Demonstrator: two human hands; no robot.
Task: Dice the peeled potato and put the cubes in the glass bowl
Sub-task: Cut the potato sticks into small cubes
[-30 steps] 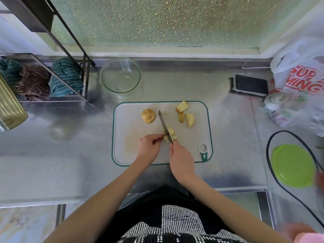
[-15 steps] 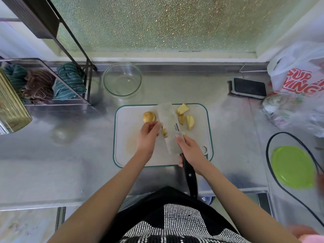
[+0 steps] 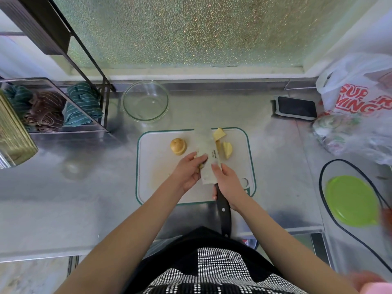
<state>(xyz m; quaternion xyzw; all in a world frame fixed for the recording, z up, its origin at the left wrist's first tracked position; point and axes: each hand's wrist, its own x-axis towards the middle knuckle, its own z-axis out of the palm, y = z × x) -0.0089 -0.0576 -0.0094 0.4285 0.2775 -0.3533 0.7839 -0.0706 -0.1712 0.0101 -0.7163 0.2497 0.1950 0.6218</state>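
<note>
One head-worn wide-angle view looks steeply down, close over the cutting board (image 3: 161, 187) and counter (image 3: 63, 198)

board (image 3: 152, 166) to bowl (image 3: 145, 100): bare counter | left: rack (image 3: 89, 115)

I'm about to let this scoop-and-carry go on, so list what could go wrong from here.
1. The left hand presses cut potato against the flat knife blade; fingertips so near the edge could be nicked.
2. The glass bowl stands off the cutting board, to its far left; cubes riding on the blade might slide onto the counter.
3. The right hand grips near the blade's heel, which may give less control if it tilts.
</note>
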